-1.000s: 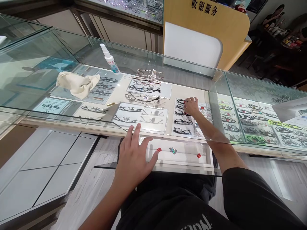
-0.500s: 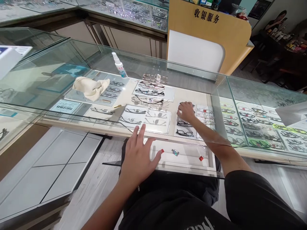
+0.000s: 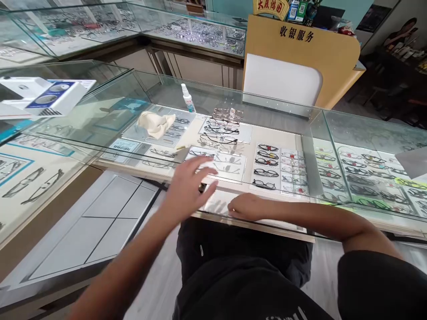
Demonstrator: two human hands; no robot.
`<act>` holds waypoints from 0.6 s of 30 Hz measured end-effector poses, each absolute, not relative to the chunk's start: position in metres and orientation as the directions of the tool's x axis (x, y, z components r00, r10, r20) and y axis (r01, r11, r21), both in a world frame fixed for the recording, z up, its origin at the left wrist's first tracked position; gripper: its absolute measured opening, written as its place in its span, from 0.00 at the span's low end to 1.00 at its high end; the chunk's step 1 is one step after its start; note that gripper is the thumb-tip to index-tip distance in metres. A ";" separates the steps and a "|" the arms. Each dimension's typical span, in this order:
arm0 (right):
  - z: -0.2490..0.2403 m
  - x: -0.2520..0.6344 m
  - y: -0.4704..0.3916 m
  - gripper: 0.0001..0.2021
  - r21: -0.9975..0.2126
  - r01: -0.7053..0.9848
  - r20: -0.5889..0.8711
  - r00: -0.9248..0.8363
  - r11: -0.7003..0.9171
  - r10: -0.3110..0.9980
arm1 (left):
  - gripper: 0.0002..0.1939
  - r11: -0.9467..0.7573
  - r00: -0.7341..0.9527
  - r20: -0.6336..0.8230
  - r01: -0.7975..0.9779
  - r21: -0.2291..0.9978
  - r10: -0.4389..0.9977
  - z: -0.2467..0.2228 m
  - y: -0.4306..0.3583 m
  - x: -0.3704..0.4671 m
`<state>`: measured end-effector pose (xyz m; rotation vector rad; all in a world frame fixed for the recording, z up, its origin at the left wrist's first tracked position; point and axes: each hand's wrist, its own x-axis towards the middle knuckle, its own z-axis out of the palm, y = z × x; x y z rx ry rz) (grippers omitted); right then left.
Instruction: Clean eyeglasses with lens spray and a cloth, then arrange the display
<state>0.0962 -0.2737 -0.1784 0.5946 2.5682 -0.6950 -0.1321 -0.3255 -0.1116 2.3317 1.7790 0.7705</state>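
My left hand is over the front edge of the glass display case, its fingers spread and slightly blurred, with nothing visible in them. My right hand is low over the white drawer with its fingers curled together; whatever they hold, if anything, is hidden. Past it, inside the case, a column of dark-framed eyeglasses lies on a white tray, some with red or yellow tags on them. Clear-framed eyeglasses are in the column alongside. Another white tray lies beyond my left hand.
A white spray bottle and a cream cloth are on the case. Boxes rest at the left. A wooden counter stands at the back, with a person seated far right. More eyeglasses fill the right section.
My right hand has come back from the eyeglasses column down to the drawer, and its arm now covers where the small tags lay. My left hand has lifted a little. The view has swung left.
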 end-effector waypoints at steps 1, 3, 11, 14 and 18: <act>-0.173 0.108 -0.273 0.17 -0.393 0.504 -0.499 -0.820 0.770 0.282 | 0.17 -0.310 0.193 0.335 0.886 0.344 0.922 -0.102 -0.310 -0.140; -0.159 0.134 -0.272 0.18 -0.431 0.527 -0.522 -0.808 0.733 0.274 | 0.19 -0.331 0.242 0.304 0.899 0.287 0.922 -0.085 -0.272 -0.152; -0.121 0.224 -0.304 0.26 -0.473 0.702 -0.549 -0.707 0.532 0.445 | 0.14 -0.446 0.443 0.047 0.892 0.080 0.895 -0.078 -0.131 -0.165; -0.117 0.239 -0.320 0.27 -0.524 0.711 -0.529 -0.703 0.469 0.476 | 0.12 -0.444 0.440 -0.085 0.896 -0.027 0.894 -0.078 -0.107 -0.162; -0.101 0.256 -0.324 0.24 -0.635 0.621 -0.385 -0.770 0.460 0.509 | 0.12 -0.455 0.435 -0.192 0.888 -0.073 0.880 -0.076 -0.094 -0.157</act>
